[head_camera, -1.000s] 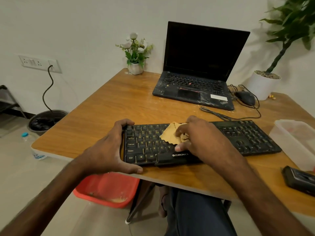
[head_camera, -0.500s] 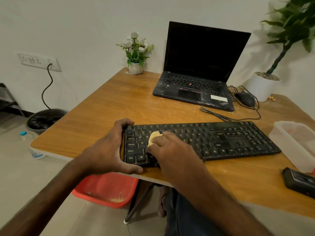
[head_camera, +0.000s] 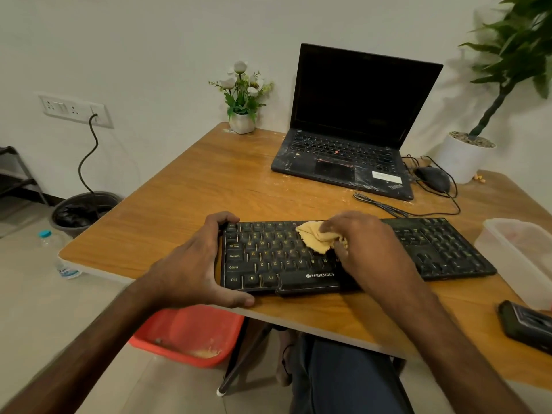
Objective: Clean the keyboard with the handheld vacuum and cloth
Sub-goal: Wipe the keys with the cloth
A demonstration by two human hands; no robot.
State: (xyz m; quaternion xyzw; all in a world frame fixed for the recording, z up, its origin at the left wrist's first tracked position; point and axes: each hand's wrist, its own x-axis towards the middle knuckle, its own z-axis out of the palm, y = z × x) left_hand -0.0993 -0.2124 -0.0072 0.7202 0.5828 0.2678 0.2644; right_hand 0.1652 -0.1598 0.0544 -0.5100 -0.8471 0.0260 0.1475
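Note:
A black keyboard (head_camera: 433,249) lies across the near part of the wooden table (head_camera: 209,189). My left hand (head_camera: 194,264) grips its left end, fingers curled over the far corner and thumb along the front edge. My right hand (head_camera: 364,246) holds a crumpled yellow cloth (head_camera: 313,239) pressed on the keys of the upper middle rows. A dark handheld device (head_camera: 525,324), probably the vacuum, lies at the table's near right edge.
A dusty black laptop (head_camera: 343,162) stands open at the back, with a mouse (head_camera: 433,177) and cable to its right. A clear plastic box (head_camera: 519,252) sits right of the keyboard. Flower pot (head_camera: 242,124) at back; red tub (head_camera: 191,336) on the floor.
My right hand with the cloth swept left over the keys, then back right and up to the middle of the top rows. My left hand has kept its hold.

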